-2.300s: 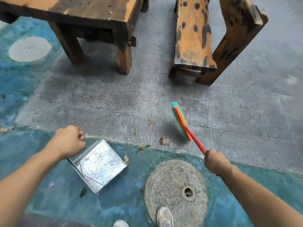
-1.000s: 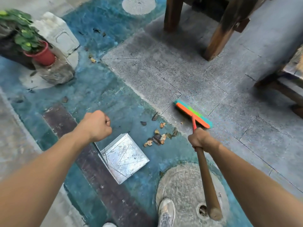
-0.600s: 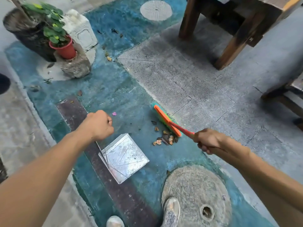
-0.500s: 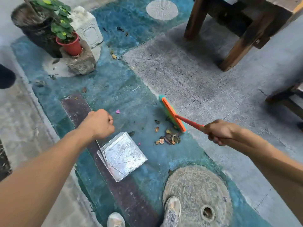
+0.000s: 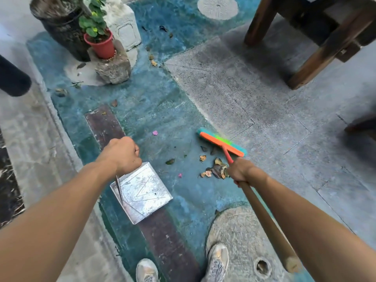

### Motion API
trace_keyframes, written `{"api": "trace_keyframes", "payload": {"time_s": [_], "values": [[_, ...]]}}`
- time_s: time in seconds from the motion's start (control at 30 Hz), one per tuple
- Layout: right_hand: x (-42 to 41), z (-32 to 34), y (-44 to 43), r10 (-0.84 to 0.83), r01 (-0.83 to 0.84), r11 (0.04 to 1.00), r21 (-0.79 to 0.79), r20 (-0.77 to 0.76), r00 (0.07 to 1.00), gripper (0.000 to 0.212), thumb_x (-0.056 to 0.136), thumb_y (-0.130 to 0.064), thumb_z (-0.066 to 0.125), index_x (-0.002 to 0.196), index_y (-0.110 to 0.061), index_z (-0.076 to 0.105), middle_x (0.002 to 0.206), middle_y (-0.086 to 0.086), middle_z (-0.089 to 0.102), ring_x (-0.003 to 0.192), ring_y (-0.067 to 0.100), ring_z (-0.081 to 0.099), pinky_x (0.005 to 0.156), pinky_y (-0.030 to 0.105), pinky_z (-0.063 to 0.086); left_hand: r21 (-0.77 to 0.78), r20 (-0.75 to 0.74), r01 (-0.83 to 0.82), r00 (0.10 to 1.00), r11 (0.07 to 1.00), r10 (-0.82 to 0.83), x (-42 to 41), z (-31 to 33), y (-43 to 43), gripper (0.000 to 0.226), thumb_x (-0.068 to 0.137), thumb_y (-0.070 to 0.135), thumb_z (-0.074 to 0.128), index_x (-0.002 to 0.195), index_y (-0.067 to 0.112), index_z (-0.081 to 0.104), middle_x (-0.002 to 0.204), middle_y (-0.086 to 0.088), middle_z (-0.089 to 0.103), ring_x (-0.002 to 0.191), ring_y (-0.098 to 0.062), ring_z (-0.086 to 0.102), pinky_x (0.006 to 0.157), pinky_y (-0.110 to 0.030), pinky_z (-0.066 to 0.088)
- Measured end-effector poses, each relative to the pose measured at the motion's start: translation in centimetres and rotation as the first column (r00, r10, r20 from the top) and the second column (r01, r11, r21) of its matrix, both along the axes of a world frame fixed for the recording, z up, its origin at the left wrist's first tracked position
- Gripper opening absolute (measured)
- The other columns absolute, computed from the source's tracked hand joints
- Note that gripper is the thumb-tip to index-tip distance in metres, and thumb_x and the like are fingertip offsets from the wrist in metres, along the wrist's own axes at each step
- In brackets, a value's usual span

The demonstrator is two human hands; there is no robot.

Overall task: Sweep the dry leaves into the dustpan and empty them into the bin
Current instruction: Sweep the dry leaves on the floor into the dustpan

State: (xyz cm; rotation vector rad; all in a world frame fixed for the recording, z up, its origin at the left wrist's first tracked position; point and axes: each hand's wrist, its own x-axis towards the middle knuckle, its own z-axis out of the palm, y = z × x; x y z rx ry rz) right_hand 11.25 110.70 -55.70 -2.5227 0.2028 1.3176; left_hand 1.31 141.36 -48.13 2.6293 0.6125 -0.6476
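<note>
Metal dustpan (image 5: 142, 192) on floor, our left hand (image 5: 122, 154) clenched on its wire handle; our right hand (image 5: 242, 169) grasps broom (image 5: 222, 142) shaft. We find leaves (image 5: 215, 170) heaped between broom and dustpan, apart from lip. We advise short low strokes, lip pressed down.

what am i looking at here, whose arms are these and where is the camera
There is no machine: these are a person's two bare arms, seen from a camera worn on their head, looking forward and down. That is why their shoes show at the bottom. The left hand grips the thin upright handle of a metal dustpan, which sits on the blue painted floor. The right hand grips a broom by its handle; the colourful head is just beyond a small pile of dry leaves. The pile lies right of the dustpan, apart from it. More leaves are scattered near a red flowerpot. No bin is in view.
</note>
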Motion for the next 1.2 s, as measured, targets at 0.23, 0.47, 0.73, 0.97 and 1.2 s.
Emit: {"api": "trace_keyframes", "payload": {"time_s": [0.23,0.47,0.73,0.97,1.2], "values": [[-2.8,5.1,-2.0,-0.041,0.061,0.987,0.151,-0.127,0.991,0.033,0.093,-0.011,0.046,0.115,0.01,0.061,0.057,0.012,0.046,0.038,0.02,0.04,0.036,0.019,0.034,-0.074,-0.026,0.078,0.996,0.994,-0.08,-1.4,0.2,-0.4,0.02,0.058,0.004,0.045,0.043,0.015,0.037,0.048,-0.003,0.031,0.058,-0.023,0.025,0.053,-0.029,0.036],[-0.9,7.0,1.8,0.231,-0.231,0.956,0.181,0.021,0.973,0.029,0.094,-0.015,0.045,0.117,-0.01,0.061,0.065,0.012,0.055,0.044,0.024,0.05,0.038,0.025,0.042,-0.13,-0.016,-0.004,1.0,0.991,0.002,-3.3,0.3,0.8,0.021,0.059,0.003,0.045,0.041,0.013,0.042,0.05,-0.005,0.034,0.061,-0.023,0.026,0.059,-0.03,0.04],[-1.4,-1.2,12.7,0.633,-0.635,0.77,-0.061,0.193,0.749,0.038,0.083,-0.029,0.06,0.12,-0.019,0.059,0.11,0.017,0.059,0.096,0.037,0.06,0.072,0.033,0.047,-0.089,-0.056,-0.155,0.987,0.984,0.15,-6.5,0.6,4.3,0.023,0.057,0.003,0.043,0.036,0.013,0.046,0.045,-0.003,0.035,0.057,-0.024,0.031,0.055,-0.026,0.04],[1.1,-6.8,17.0,0.738,-0.735,0.669,-0.112,0.22,0.638,0.047,0.096,-0.015,0.046,0.142,-0.023,0.044,0.094,0.008,0.047,0.084,0.027,0.059,0.071,0.034,0.053,-0.025,-0.026,-0.265,0.964,0.964,0.264,-7.8,0.9,7.5,0.025,0.057,0.004,0.04,0.036,0.015,0.047,0.047,-0.004,0.035,0.058,-0.024,0.032,0.07,-0.035,0.054],[3.7,-6.2,7.3,0.828,-0.803,0.56,-0.202,0.123,0.547,0.059,0.092,-0.015,0.048,0.145,-0.039,0.036,0.076,-0.003,0.043,0.058,0.008,0.049,0.042,0.017,0.032,-0.003,-0.085,-0.22,0.972,0.975,0.219,-6.6,0.6,6.8,0.022,0.059,0.003,0.041,0.039,0.012,0.043,0.044,-0.003,0.036,0.06,-0.027,0.033,0.054,-0.029,0.041]]}}
